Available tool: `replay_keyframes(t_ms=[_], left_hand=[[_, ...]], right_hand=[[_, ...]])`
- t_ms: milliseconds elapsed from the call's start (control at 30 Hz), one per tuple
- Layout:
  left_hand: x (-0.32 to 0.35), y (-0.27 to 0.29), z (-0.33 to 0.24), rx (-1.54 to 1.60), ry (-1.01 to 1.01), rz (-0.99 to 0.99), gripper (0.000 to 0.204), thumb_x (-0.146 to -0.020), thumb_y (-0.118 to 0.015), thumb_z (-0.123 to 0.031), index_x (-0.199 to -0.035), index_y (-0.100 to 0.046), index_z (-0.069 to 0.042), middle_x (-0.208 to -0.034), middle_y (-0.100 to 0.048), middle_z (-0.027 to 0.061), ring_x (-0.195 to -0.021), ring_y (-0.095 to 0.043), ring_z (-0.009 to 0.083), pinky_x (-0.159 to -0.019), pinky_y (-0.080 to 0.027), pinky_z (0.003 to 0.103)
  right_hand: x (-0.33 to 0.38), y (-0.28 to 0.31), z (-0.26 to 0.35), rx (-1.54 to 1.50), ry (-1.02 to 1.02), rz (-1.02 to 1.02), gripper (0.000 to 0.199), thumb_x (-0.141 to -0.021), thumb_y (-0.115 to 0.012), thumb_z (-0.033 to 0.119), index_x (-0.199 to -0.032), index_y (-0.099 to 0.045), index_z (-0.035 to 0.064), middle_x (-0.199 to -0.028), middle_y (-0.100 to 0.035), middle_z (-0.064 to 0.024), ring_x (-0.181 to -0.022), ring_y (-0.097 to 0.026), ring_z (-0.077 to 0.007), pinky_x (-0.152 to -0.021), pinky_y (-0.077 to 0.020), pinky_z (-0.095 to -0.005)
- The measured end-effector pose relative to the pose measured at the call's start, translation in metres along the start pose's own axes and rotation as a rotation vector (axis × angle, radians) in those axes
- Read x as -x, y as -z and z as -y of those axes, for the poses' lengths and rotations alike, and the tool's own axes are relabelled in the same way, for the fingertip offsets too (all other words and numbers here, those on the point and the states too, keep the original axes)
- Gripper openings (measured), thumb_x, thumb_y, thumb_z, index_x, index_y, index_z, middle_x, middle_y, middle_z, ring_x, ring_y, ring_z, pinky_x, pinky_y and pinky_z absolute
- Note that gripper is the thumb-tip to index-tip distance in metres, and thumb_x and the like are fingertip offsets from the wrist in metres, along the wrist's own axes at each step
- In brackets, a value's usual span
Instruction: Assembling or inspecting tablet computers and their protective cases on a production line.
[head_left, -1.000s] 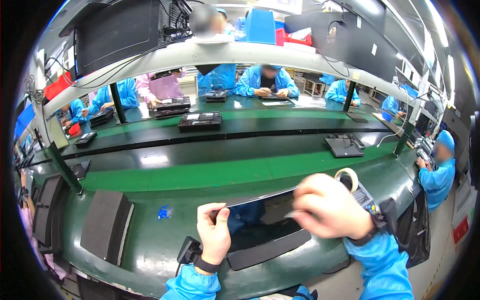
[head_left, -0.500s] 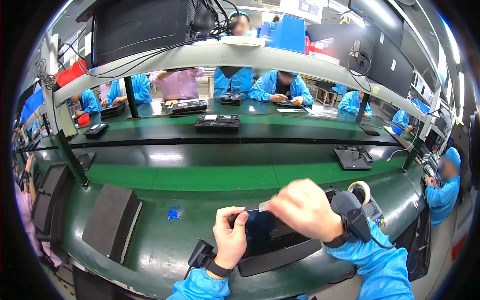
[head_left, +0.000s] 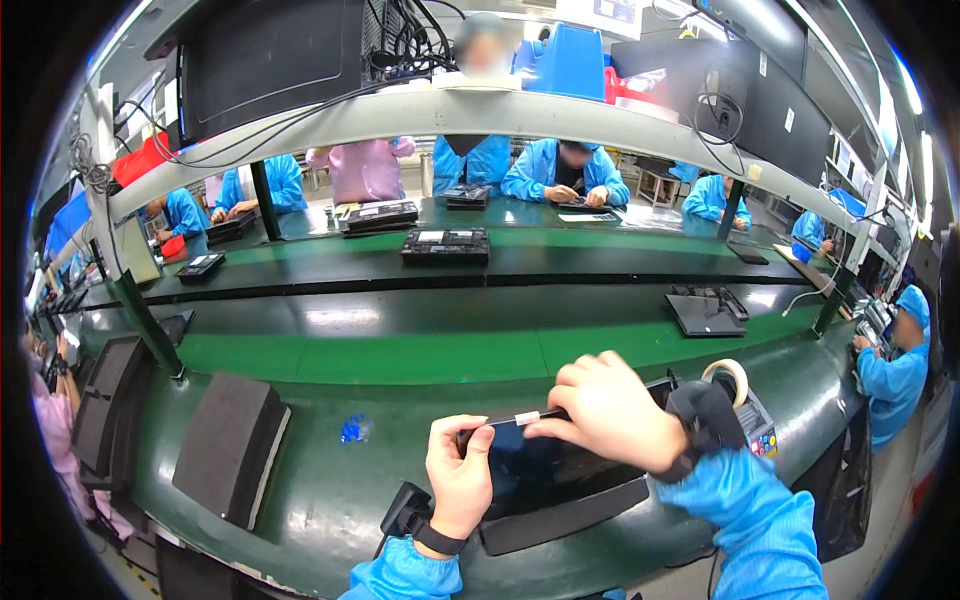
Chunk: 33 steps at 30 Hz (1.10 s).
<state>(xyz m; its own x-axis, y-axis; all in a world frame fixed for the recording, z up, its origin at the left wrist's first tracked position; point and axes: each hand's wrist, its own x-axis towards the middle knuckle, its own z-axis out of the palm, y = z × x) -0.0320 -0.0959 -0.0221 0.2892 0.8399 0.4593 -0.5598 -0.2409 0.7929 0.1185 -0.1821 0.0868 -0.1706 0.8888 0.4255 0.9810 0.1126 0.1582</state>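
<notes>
A dark, glossy flat panel [head_left: 530, 465], which looks like a screen panel, is tilted up in front of me. My left hand [head_left: 460, 470] pinches its upper left edge between thumb and fingers. A short pale strip of tape [head_left: 527, 418] sits across that upper edge. Just right of the strip, my right hand [head_left: 620, 415] grips the same edge, thumb on the near side and fingers curled over the far side. Below the panel lies a black foam block [head_left: 565, 515]. My right hand and wrist hide part of the panel's right side.
Behind my right wrist stand a tape roll [head_left: 725, 382] and a grey device with coloured buttons [head_left: 762, 440]. Dark foam blocks [head_left: 228, 440] and small blue bits [head_left: 353, 429] lie to the left. Across the bench are a laptop part [head_left: 706, 311] and co-workers [head_left: 565, 175].
My right hand, blurred earlier at the strip's end, now closes round the panel's edge. The strip has gone from sticking up to lying along the edge. My left hand keeps its grip.
</notes>
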Motion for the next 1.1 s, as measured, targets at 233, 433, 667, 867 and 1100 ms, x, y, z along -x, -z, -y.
replay_keyframes(t_ms=[233,433,667,867,1100], left_hand=[[-0.018,0.026,0.005,0.043,0.027,-0.206,0.013,-0.093,-0.060,-0.011,-0.102,-0.052,-0.005,-0.085,-0.055,-0.0012,-0.071,-0.048,0.0048,-0.064,-0.041,0.019],[-0.009,0.004,-0.002,0.305,0.338,-0.346,0.011,-0.095,-0.057,-0.016,-0.101,-0.050,-0.010,-0.076,-0.052,-0.0029,-0.061,-0.049,0.0064,-0.054,-0.042,0.020],[0.002,0.002,0.022,0.226,0.399,-0.345,0.013,-0.095,-0.058,-0.018,-0.102,-0.049,-0.011,-0.076,-0.053,-0.0017,-0.054,-0.047,0.0070,-0.047,-0.040,0.021],[0.001,0.005,0.024,0.242,0.427,-0.314,0.016,-0.094,-0.059,-0.019,-0.102,-0.047,-0.011,-0.072,-0.052,-0.0002,-0.052,-0.049,0.0083,-0.045,-0.040,0.022],[-0.017,0.037,-0.004,0.209,0.423,0.126,0.045,-0.098,-0.048,-0.035,-0.128,-0.038,-0.003,-0.118,-0.057,0.0190,-0.107,-0.058,0.0253,-0.091,-0.047,0.038]], right_hand=[[0.108,0.020,0.075,-0.978,-0.789,0.637,0.019,-0.087,-0.063,0.011,-0.105,-0.064,0.0054,-0.097,-0.062,-0.0059,-0.086,-0.056,-0.0145,-0.072,-0.0459,-0.0294],[0.106,-0.071,0.097,-1.750,-0.903,-0.780,0.031,-0.092,-0.057,0.011,-0.123,-0.054,0.0042,-0.112,-0.058,-0.0040,-0.097,-0.053,-0.0114,-0.082,-0.0451,-0.0286],[0.071,-0.075,0.089,-1.479,-1.067,-1.036,0.031,-0.094,-0.058,0.016,-0.119,-0.051,-0.0002,-0.117,-0.055,-0.0045,-0.107,-0.051,-0.0155,-0.097,-0.0387,-0.0321],[0.057,-0.065,0.093,-1.436,-1.037,-1.166,0.034,-0.093,-0.060,0.023,-0.116,-0.053,-0.0003,-0.110,-0.059,-0.0064,-0.100,-0.055,-0.0168,-0.090,-0.0443,-0.0317],[0.114,-0.033,0.039,-1.468,-0.960,-0.525,0.031,-0.090,-0.060,0.017,-0.114,-0.059,-0.0037,-0.104,-0.065,-0.0080,-0.093,-0.060,-0.0160,-0.085,-0.0466,-0.0301]])
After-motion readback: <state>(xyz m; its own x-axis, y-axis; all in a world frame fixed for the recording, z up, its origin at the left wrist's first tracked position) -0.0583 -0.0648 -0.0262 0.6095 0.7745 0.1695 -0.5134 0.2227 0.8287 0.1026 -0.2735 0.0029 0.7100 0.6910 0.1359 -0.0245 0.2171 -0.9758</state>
